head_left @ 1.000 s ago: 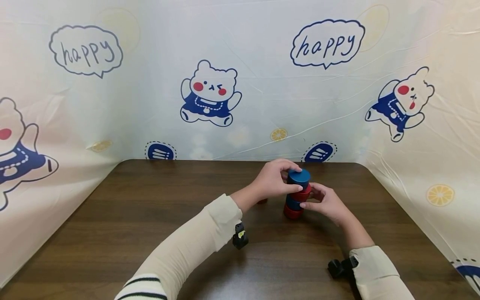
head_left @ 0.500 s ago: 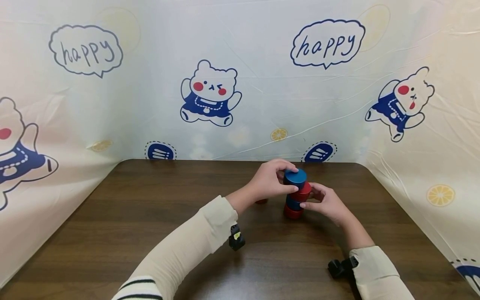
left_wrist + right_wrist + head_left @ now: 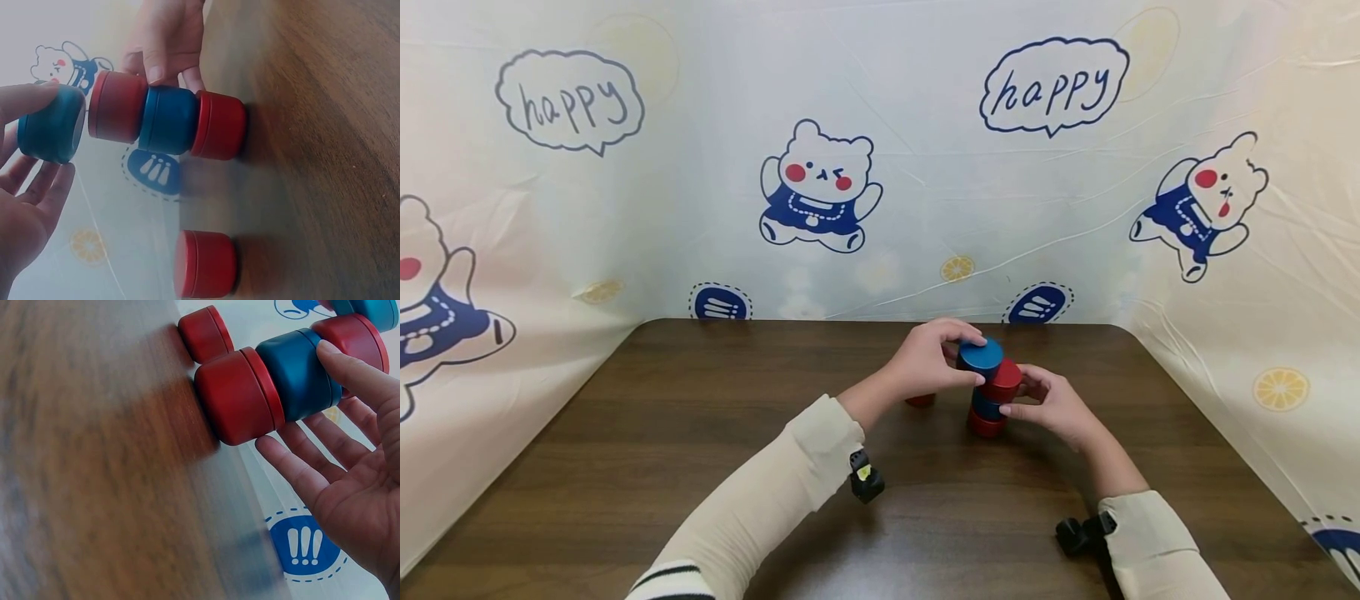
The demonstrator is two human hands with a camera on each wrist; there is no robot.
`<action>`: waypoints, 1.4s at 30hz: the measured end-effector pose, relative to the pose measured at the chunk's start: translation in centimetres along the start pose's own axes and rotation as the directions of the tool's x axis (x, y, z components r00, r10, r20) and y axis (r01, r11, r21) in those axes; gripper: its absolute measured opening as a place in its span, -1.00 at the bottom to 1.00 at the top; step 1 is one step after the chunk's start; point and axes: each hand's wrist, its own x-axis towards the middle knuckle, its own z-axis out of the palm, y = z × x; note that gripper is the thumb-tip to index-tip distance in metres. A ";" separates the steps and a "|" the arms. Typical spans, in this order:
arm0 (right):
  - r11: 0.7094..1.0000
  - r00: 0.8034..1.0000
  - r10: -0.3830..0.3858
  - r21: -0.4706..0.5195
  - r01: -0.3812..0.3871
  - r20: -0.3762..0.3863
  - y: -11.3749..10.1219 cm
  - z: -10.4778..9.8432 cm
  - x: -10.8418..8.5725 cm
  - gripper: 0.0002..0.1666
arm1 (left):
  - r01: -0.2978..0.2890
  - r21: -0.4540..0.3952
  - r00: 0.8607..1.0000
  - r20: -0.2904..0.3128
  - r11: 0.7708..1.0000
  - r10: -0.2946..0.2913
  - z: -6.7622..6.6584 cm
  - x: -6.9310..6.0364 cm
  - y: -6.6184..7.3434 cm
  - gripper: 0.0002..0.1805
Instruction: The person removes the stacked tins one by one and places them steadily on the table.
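My left hand (image 3: pixel 917 362) grips a small round blue tin (image 3: pixel 981 355) between thumb and fingers. In the left wrist view, a narrow gap parts this tin from the top red tin (image 3: pixel 117 106) of a stack. Below that red tin come a blue tin (image 3: pixel 167 120) and, on the table, another red tin (image 3: pixel 219 125). From the right, my right hand (image 3: pixel 1060 412) steadies the stack. Its thumb presses the middle blue tin near the rim, and its fingers reach the far side. The upper red tin sits slightly to the right of those beneath.
A single red tin (image 3: pixel 206 264) stands on the brown wooden table (image 3: pixel 737 467) to the left of the stack, partly hidden by my left hand in the head view. A printed cloth (image 3: pixel 925 183) encloses the table's back and sides.
My left hand has shifted left with the blue tin, from over the stack to beyond its left edge, uncovering the upper red tin's top. The right hand stays put at the stack.
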 end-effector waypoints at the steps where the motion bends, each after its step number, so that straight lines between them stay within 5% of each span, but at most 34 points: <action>1: 1.000 1.000 0.000 0.000 0.000 0.000 0.0 0.0 0.0 -0.30 | 0.008 -0.002 1.000 0.001 1.000 -0.008 -0.1 0.0 0.0 -0.54; 19: 1.000 1.000 0.012 0.004 -0.012 -0.003 0.2 0.0 0.1 -0.28 | 0.095 -0.035 0.995 0.003 0.995 -0.095 -1.1 -1.1 -0.4 -0.50; 42: 1.000 1.000 0.024 -0.011 -0.025 -0.012 0.3 0.0 0.1 -0.28 | 0.067 0.018 0.997 -0.041 0.998 -0.066 -1.5 -3.4 -1.4 -0.51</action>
